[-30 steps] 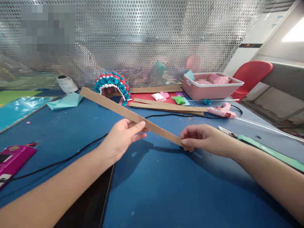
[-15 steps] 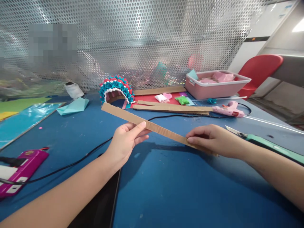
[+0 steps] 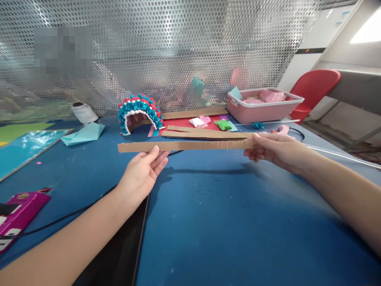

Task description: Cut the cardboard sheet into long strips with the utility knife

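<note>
A long, narrow cardboard strip [image 3: 202,145] stretches nearly level above the blue table [image 3: 226,222], its shadow falling below it. My left hand [image 3: 145,171] pinches it left of its middle, thumb in front and fingers behind. Near the strip's right end, my right hand [image 3: 270,151] is closed on it with the thumb on top. Behind the strip stands an arch [image 3: 140,111] covered in blue and red folded pieces with rows of white beads. More cardboard strips [image 3: 205,135] lie just beyond, partly hidden by the held one.
A pink basket [image 3: 262,111] stands at the back right, before a red chair [image 3: 318,89]. The pink glue gun [image 3: 283,130] is partly behind my right hand. At left lie a magenta power strip [image 3: 22,214], its black cable [image 3: 71,214] and folded light-blue paper [image 3: 85,134]. A perforated metal screen [image 3: 178,51] rises behind.
The cardboard strip has swung from a slant to nearly level. My right hand has risen with its end, and my left hand has shifted slightly left. The green-handled cutter is no longer visible.
</note>
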The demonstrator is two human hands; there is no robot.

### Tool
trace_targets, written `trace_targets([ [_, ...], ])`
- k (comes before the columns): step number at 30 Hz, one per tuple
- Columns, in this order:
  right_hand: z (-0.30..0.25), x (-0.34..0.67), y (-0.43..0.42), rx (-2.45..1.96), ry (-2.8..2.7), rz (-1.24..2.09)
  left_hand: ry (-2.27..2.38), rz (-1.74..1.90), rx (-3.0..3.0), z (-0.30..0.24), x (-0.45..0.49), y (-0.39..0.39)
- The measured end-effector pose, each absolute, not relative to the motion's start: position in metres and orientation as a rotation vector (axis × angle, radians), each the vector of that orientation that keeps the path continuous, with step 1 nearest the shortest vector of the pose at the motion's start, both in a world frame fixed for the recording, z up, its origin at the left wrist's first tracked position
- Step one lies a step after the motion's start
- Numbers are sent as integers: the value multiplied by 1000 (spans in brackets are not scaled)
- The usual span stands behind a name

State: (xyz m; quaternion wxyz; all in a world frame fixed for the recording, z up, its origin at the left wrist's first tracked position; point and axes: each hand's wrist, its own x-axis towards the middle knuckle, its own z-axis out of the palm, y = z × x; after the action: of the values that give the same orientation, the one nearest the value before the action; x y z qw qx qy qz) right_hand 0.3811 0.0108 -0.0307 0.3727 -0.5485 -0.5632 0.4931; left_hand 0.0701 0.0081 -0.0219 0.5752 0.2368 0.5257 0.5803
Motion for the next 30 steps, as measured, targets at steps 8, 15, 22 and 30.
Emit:
trace_targets([
  [8,-34,384,15,-1368,-1302,1241,1213,1377,528,-22,68,11],
  [15,-26,368,-2,-1441,-1840,1203,1137,1126,657,-11,78,-6],
  [22,13,436,-13,-2457,-1921,148,1150,1089,616,3,69,-7],
  [30,-34,494,-66,-2238,-1863,441,1102,924,706,-4,77,-15],
])
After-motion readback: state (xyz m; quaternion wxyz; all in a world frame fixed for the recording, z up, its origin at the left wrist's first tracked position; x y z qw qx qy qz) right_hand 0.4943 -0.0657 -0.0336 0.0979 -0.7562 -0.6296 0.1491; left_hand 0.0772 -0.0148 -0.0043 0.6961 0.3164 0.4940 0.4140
